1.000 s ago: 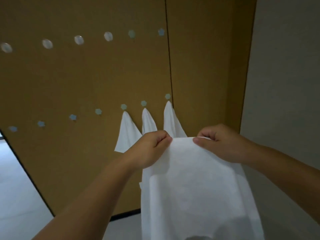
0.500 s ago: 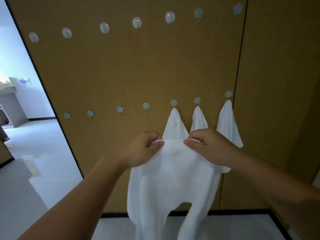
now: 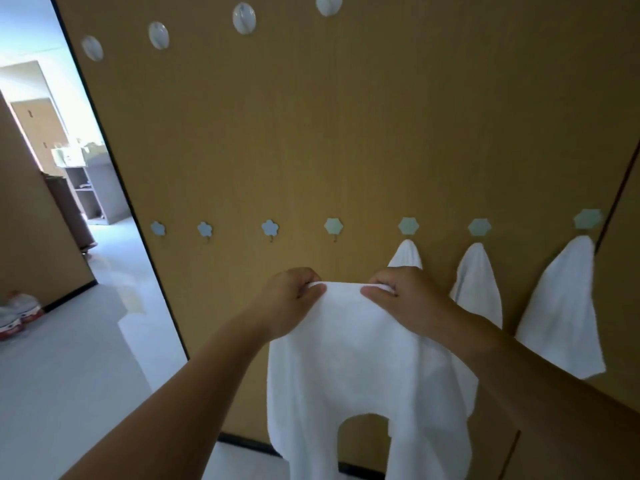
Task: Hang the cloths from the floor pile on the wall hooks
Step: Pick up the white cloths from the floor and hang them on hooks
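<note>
Head view shows my left hand (image 3: pixel 289 299) and right hand (image 3: pixel 403 299) pinching the top edge of a white cloth (image 3: pixel 360 368), fingers closed on the hem with a short taut span between them, and the rest draping down in two loose lobes toward 6 o'clock. I hold it in front of the tan wall panel (image 3: pixel 311 140), just below the row of small hooks. Straight up at 12 o'clock from the hem is a free hexagon hook (image 3: pixel 333 226); from there toward 3 o'clock, three hung cloths (image 3: pixel 478 285) droop in soft cones from their own hexagon backs, the nearest partly hidden behind my right hand. Toward 9 o'clock are flower-backed hooks (image 3: pixel 270 227), also bare. I judge the risk lies in that thin wire prong: it is slender and short, so a flat, stretched hem may slide past it and not catch, and the cloth's weight would pull it to the floor once I let go. My right wrist is close to the neighbouring cloth and could brush it off. The fabric looks plush, matte and limp; the panel smooth and hard; the upper oval hooks (image 3: pixel 244 18) glossy.
</note>
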A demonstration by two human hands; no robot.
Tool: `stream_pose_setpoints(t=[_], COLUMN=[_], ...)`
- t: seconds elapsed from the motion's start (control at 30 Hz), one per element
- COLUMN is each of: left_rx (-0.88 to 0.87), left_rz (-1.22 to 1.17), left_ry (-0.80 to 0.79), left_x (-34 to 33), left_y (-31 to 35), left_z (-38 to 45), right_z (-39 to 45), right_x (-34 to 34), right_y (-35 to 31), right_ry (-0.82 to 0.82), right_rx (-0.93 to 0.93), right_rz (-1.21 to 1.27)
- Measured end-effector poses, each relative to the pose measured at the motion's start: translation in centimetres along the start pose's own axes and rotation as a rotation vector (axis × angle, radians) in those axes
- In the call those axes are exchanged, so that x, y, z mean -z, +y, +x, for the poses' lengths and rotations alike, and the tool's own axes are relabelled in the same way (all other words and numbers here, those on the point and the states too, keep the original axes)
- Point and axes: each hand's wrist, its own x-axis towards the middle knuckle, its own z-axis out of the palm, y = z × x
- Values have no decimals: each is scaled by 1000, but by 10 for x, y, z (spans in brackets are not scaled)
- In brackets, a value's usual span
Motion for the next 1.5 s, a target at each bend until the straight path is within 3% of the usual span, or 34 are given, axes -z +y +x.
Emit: stream_pose_setpoints(t=[0.3,0.63,0.83,1.0,1.2,1.5], left_rx=[93,-10,-17,28,208,312], left_rz=[-97,-212,-273,-356,-520,-559], left_ry=[65,-11,61,125,230,99], left_x=[-35,-70,-82,-94,-117,-147], left_y=[-60,-137,-152,-158,-157,-173], left_z=[101,204,252,276,276,266], right_z=[96,180,221,248,259,248], right_x=[-36,-84,-103,-112,-124,-151], right_y=[53,90,108,125,142,157], right_ry=[28,200,327,404,464,375], right_rx=[-73,-266,-346,-361,-409,-462], right_rz=[-25,-85,-109,-168,-220,-249])
